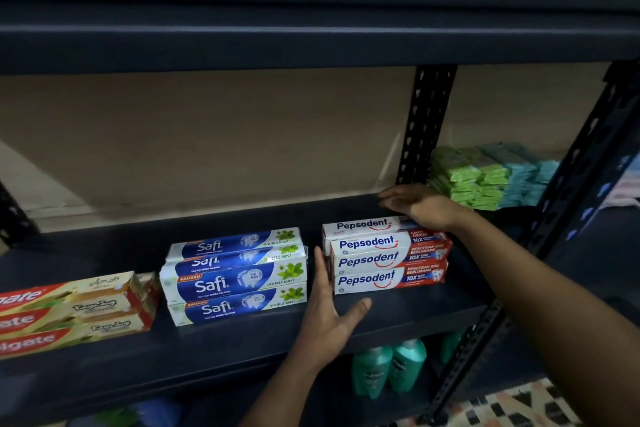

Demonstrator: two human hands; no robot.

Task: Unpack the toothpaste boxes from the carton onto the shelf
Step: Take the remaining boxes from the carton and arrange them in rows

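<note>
**Flat left hand [329, 315] and right hand [420, 206] bracket the Pepsodent boxes [384, 260]**

Neither hand grips anything. From the head view, your left hand stands on edge with its fingers straight and together. Their tips touch the left end of the Pepsodent boxes. The thumb is spread wide to the right, in front of the stack's lower edge.

Your right hand lies flat, palm down, over the far right end of the rearmost top box. Its fingers are straight and point left along the back of the stack. Whether the palm presses on that box or only hovers just above it, you cannot tell.

The Pepsodent boxes sit on the dark shelf [242, 340], right of its middle. They are piled lengthwise with their labels toward you, and one more box is set behind the front pile.

Just left of them, past your left hand, the Safi boxes [235, 277] stand in a like pile, blue and white. The gap between the two piles is where your fingers stand. Further left, the Colgate boxes [76, 312] lie stacked, red and cream, cut off by the frame's edge.

Behind your right hand a perforated post [426, 128] rises to the upper shelf [311, 42]. Right of it, at the back, green packs [474, 180] are heaped, with blue packs [526, 177] touching them on the right. Below the shelf, just right of your left forearm, teal bottles [388, 367] stand upright.
</note>
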